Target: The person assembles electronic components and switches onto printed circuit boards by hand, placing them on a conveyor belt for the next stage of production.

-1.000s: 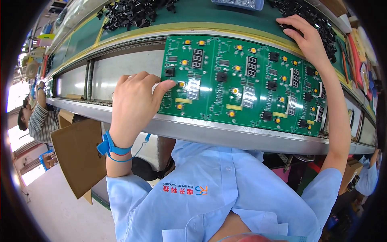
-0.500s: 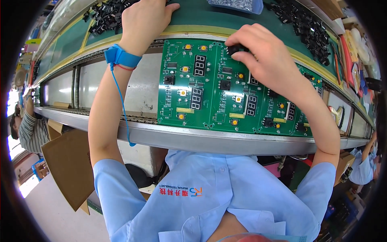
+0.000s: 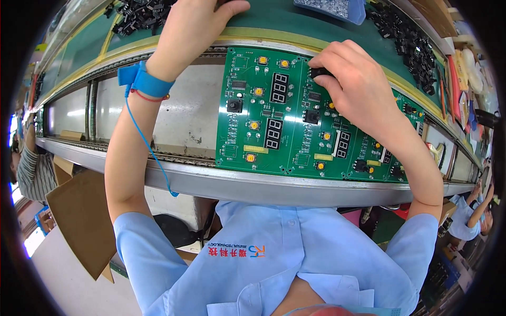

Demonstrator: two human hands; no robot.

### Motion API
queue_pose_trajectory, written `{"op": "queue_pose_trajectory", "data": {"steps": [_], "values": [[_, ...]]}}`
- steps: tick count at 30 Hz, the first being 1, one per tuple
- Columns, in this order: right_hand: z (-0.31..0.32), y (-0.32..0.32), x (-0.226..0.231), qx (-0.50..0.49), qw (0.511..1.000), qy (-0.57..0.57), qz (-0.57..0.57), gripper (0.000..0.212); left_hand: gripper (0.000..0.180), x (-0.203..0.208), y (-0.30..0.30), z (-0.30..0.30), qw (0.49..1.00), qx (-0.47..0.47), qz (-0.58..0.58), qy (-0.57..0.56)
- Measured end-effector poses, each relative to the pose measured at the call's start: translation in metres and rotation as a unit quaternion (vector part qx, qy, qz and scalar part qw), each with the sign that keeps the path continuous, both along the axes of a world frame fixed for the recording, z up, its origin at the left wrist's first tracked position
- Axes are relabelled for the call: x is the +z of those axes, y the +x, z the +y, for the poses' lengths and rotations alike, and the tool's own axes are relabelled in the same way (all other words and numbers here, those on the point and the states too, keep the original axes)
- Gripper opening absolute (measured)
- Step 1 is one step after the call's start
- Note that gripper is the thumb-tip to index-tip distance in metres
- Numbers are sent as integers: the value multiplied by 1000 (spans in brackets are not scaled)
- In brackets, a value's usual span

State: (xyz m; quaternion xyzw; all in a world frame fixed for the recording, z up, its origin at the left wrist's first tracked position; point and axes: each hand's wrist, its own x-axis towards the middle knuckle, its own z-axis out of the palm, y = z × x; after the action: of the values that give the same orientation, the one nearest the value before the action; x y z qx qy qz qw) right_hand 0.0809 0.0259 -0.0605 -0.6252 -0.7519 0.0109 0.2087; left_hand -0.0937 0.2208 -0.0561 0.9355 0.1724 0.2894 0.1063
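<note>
A long green circuit board [image 3: 295,152] with yellow buttons and black number displays lies on the conveyor in front of me. My right hand [image 3: 358,87] presses a small black component [image 3: 319,72] onto the board's far edge, fingers pinched on it. My left hand [image 3: 197,23] reaches past the board to the green shelf, beside a pile of black parts [image 3: 139,15]; its fingertips are cut off by the frame's top. A blue wrist strap [image 3: 141,80] with a coiled blue cord is on my left wrist.
The metal conveyor rail [image 3: 221,184] runs across in front of my blue shirt. More black parts [image 3: 408,42] and a blue tray [image 3: 337,9] lie on the shelf at the right. Other workers sit at the far left [image 3: 29,168] and far right [image 3: 472,210]. A cardboard sheet [image 3: 79,221] hangs at lower left.
The board has travelled right along the conveyor. My left hand left the board and reached up to the shelf. My right hand came down from the parts pile onto the board's far edge.
</note>
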Motion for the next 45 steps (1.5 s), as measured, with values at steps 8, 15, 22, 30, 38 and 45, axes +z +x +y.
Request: {"op": "queue_pose_trajectory", "data": {"steps": [8,15,22,30,38,45], "values": [[0,10,7,-4,997,-28,69,18,16,13,-18,-8,889,5,-53,-456],[-3,43,16,-66,974,-70,204,25,21,-9,-48,-19,902,-66,-30,-426],[-9,83,12,-117,962,-83,234,25,29,-20,-58,-34,928,-14,10,-371],[-18,113,-17,-168,959,-46,222,26,28,-12,-47,-42,970,-10,60,-237],[-20,126,-15,-189,973,-60,120,30,31,-2,-38,-50,983,-59,172,24],[-29,118,-9,-182,952,-22,246,26,32,12,-30,-46,982,-37,179,51]]}}
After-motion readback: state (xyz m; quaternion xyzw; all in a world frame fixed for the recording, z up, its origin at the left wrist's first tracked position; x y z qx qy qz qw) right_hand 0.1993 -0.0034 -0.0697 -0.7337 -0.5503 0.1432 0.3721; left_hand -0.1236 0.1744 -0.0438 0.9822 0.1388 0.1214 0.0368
